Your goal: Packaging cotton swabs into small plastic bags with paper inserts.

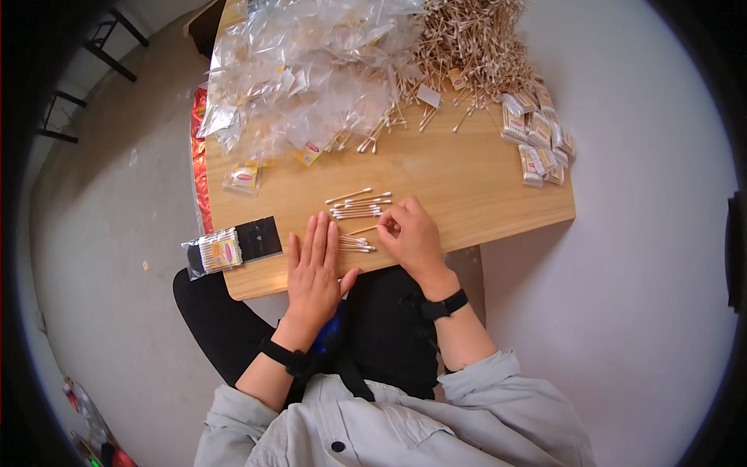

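My left hand [313, 268] lies flat on the wooden table, fingers stretched out and pressed over one end of a small row of cotton swabs [356, 243]. The swabs' other ends stick out to the right of it. Close by, my right hand [410, 233] pinches the end of a single cotton swab [362, 229] between thumb and fingertips. Just beyond both hands lies a loose group of cotton swabs [360, 208], roughly side by side. Left of my left hand, a filled clear packet of cotton swabs [220, 251] rests on a black pad [260, 237] at the table's near-left corner.
A big heap of cotton swabs [475, 47] covers the far right of the table [482, 187]. Clear plastic bags [303, 70] pile up at the far left. Filled packets [537, 136] are stacked along the right edge. One small bag [243, 177] with a yellow card lies at the left.
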{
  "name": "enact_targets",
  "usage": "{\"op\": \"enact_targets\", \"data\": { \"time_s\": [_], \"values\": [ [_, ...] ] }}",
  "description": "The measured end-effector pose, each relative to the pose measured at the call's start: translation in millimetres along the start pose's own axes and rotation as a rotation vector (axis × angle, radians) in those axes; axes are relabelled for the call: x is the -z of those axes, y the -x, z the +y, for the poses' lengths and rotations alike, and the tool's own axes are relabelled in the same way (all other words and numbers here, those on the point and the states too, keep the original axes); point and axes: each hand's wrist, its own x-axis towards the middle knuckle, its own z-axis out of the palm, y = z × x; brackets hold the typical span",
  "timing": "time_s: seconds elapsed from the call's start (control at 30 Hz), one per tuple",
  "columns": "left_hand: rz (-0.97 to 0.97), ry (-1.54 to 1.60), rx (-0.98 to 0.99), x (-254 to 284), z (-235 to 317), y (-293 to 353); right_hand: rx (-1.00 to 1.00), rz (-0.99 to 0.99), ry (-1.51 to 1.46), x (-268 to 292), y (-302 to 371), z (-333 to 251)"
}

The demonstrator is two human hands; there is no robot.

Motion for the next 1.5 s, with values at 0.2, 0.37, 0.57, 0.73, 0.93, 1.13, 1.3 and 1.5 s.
{"op": "enact_targets", "data": {
  "time_s": [0.2,0.37,0.57,0.73,0.93,1.13,1.3,1.5],
  "values": [
    [-0.004,-0.021,0.005,1,1,-1,0.064,-0.046,0.013,2,0,-1],
    [-0.004,-0.047,0.010,-2,-1,0,-0.002,-0.021,0.056,5,3,5],
    [0.011,-0.054,0.011,-2,1,-1,0.036,-0.026,0.057,2,0,1],
    [0.025,0.055,0.031,-3,1,-1,0.112,-0.068,0.037,1,-3,-4],
    [0.060,0.066,0.053,-10,10,-18,-0.010,0.163,-0.301,-12,-4,-9],
    [0.069,0.046,0.091,-7,21,-20,-0.137,0.110,-0.315,-3,18,-6],
    [-0.025,-0.026,0.017,-4,14,-3,-0.192,0.081,-0.080,-4,24,-16],
    [-0.042,-0.074,-0.014,-7,14,0,-0.140,0.059,-0.066,-5,24,-13]
  ]
}}
